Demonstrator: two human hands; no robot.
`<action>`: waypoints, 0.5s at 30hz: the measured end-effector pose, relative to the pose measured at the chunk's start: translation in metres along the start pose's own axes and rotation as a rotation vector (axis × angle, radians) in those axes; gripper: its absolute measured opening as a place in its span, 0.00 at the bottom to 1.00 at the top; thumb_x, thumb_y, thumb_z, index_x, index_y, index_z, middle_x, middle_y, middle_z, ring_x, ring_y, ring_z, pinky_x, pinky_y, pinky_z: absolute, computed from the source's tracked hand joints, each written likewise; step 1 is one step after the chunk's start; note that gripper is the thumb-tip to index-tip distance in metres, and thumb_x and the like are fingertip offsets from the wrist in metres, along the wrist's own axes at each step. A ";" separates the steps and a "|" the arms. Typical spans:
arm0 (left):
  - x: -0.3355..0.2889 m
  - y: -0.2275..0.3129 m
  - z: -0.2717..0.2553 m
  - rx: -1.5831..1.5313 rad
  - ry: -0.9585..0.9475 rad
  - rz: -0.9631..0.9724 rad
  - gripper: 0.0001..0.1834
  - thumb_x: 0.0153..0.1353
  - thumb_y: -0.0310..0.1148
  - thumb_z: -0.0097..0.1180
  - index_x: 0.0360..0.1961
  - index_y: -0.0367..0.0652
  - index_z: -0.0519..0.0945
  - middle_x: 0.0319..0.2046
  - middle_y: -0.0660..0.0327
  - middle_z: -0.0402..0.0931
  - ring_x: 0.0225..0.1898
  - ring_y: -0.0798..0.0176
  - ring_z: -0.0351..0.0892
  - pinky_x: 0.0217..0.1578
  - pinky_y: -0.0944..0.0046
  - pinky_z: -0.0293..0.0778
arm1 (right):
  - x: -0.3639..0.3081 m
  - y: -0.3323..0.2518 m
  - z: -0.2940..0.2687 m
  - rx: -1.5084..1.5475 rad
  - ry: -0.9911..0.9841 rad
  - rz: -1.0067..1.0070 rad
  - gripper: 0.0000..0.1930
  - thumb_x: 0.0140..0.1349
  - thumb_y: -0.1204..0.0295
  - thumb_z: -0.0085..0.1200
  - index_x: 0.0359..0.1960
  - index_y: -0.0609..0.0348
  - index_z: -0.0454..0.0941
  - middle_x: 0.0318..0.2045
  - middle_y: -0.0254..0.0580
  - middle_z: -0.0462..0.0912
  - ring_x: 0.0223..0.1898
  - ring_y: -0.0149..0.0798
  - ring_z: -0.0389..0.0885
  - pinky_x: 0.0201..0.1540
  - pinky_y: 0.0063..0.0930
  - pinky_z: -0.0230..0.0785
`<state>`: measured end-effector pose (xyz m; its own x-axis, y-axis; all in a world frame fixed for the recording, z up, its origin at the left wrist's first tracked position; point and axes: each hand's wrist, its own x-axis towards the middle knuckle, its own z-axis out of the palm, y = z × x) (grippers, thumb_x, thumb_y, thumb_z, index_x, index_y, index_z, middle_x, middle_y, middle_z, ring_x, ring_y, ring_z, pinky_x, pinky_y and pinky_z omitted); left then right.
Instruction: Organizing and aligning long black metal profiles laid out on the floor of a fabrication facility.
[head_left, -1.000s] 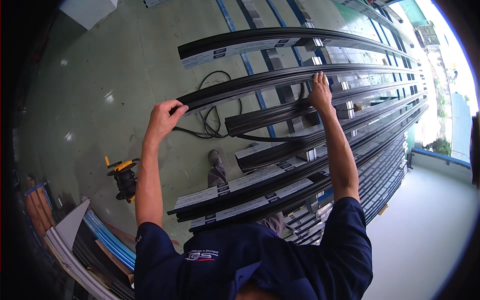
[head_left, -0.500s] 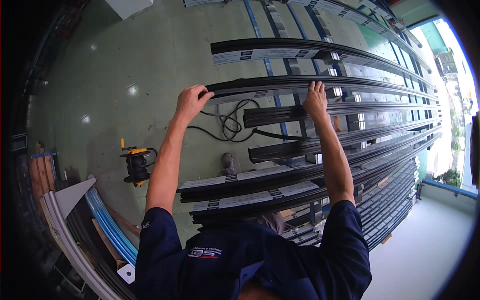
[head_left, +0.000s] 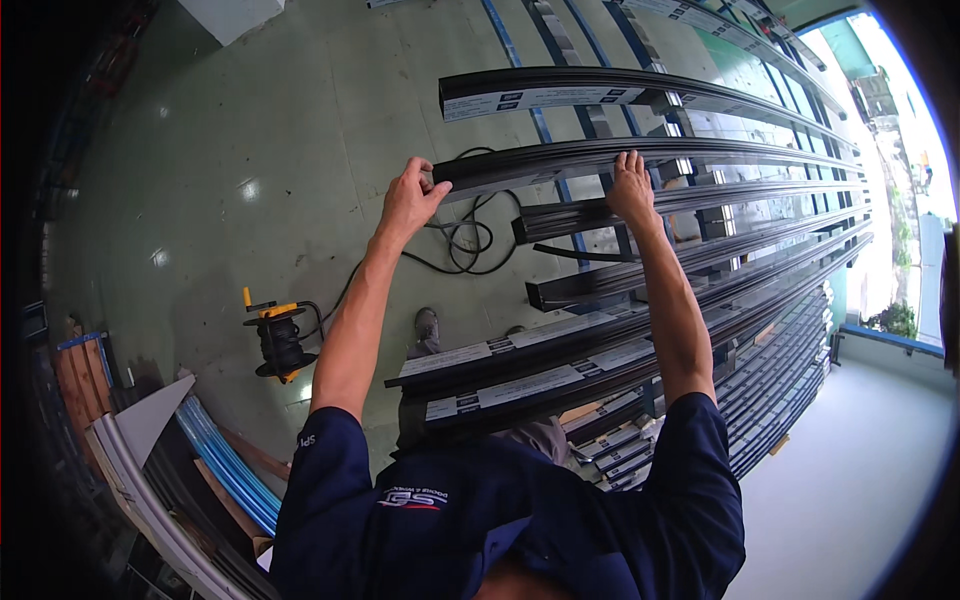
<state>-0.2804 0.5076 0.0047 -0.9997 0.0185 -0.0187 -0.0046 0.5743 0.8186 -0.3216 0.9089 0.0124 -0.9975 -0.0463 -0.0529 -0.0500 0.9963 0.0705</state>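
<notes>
Left grip (head_left: 407, 203) sits at the near end of a long black profile (head_left: 530, 163), thumb on the end's lower corner, fingers bent beside it; can't tell if it's clamped. Right grip (head_left: 632, 190) lies farther along the same profile, fingers straight on it, not wrapped round.

Profile rests across the rack (head_left: 501, 35), near end jutting past its left edge toward bare floor, far end running off toward the right edge. Parallel profiles either side, gaps between.

Handling well, my judgement: spread hands suit a long piece; even pressure should stop twisting. Steady it with the right, guide the end with the left, mind the corner near the fingertips. Piece looks slender and could swing into its neighbours, so go slowly and avoid scuffing the dark finish.

Surface: rack of blue and metallic rails, labelled film on several profiles. Floor (head_left: 330, 110) grey-green, glossy, with a loose black cable (head_left: 466, 270) and a yellow-black reel (head_left: 283, 342); looks like a trip risk. Blue strips (head_left: 230, 465) lower left, more profiles stacked lower right, pale wall (head_left: 860, 450) and bright opening at right.
</notes>
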 end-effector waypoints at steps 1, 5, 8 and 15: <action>0.003 -0.004 -0.001 -0.047 -0.001 0.050 0.20 0.56 0.36 0.67 0.43 0.38 0.73 0.27 0.55 0.78 0.29 0.55 0.80 0.31 0.57 0.74 | -0.002 -0.015 -0.001 0.032 -0.024 -0.009 0.36 0.53 0.76 0.49 0.68 0.71 0.58 0.69 0.69 0.56 0.71 0.62 0.53 0.71 0.47 0.49; 0.011 -0.005 -0.004 -0.188 -0.061 0.128 0.20 0.56 0.34 0.66 0.46 0.38 0.74 0.25 0.56 0.76 0.28 0.54 0.78 0.32 0.57 0.74 | -0.014 -0.050 0.002 0.019 0.091 0.000 0.34 0.54 0.76 0.48 0.67 0.71 0.60 0.69 0.69 0.57 0.71 0.62 0.54 0.71 0.46 0.50; 0.007 -0.018 -0.005 -0.167 -0.038 0.164 0.19 0.58 0.31 0.64 0.48 0.38 0.74 0.25 0.58 0.76 0.28 0.60 0.78 0.33 0.60 0.74 | -0.007 -0.064 -0.020 -0.002 0.017 -0.023 0.33 0.55 0.77 0.47 0.66 0.71 0.61 0.68 0.67 0.58 0.72 0.60 0.54 0.71 0.46 0.50; 0.005 -0.016 -0.006 -0.141 -0.027 0.215 0.21 0.57 0.34 0.64 0.51 0.41 0.75 0.31 0.53 0.80 0.34 0.53 0.81 0.36 0.55 0.75 | -0.019 -0.103 -0.017 -0.045 -0.054 0.022 0.35 0.55 0.74 0.48 0.68 0.70 0.60 0.69 0.66 0.57 0.72 0.58 0.53 0.72 0.46 0.49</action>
<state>-0.2859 0.4939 -0.0051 -0.9771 0.1506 0.1503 0.2021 0.4355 0.8772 -0.2988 0.8063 0.0232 -0.9943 -0.0193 -0.1048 -0.0316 0.9927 0.1167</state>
